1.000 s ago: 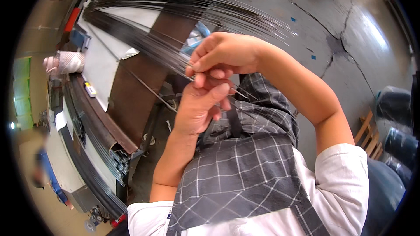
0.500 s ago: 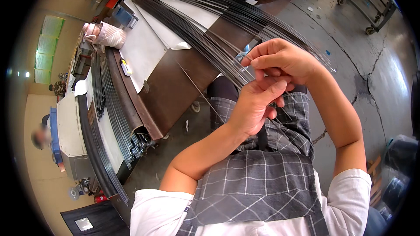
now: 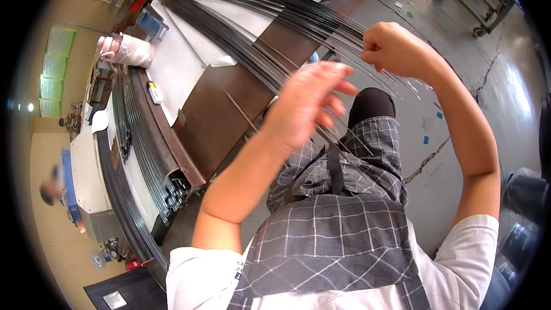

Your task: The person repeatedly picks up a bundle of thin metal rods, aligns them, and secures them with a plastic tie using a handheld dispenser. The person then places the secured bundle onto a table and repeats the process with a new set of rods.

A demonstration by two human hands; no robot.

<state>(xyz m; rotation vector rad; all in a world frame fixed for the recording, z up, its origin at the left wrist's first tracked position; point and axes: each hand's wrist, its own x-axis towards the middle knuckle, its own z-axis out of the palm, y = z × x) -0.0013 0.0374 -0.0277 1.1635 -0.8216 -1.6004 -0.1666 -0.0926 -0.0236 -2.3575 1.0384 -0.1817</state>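
Thin dark metal rods lie in two long bundles that meet at the far left end and fan apart toward me. My left hand (image 3: 313, 103), blurred by motion, hovers over the near ends of the nearer bundle (image 3: 229, 43), its fingers apart and nothing visible in them. Farther right, my right hand (image 3: 396, 50) is closed, fingers curled together beside the loose ends of the farther bundle (image 3: 287, 3). Whatever it pinches, if anything, is hidden. A single rod (image 3: 232, 100) lies apart across the brown table edge. Several rod ends reach over my checked apron (image 3: 321, 235).
A brown metal-edged table (image 3: 215, 117) carries white sheets, a pink wrapped bottle (image 3: 135, 50) and a blue holder (image 3: 152, 24). More rods (image 3: 146, 143) lie on a rack at left. A wheeled cart (image 3: 476, 0) stands far right on the cracked grey floor.
My hands, close together before, have moved apart. The right went up and to the right and its fingers curled in; the left moved up and left, its fingers spread.
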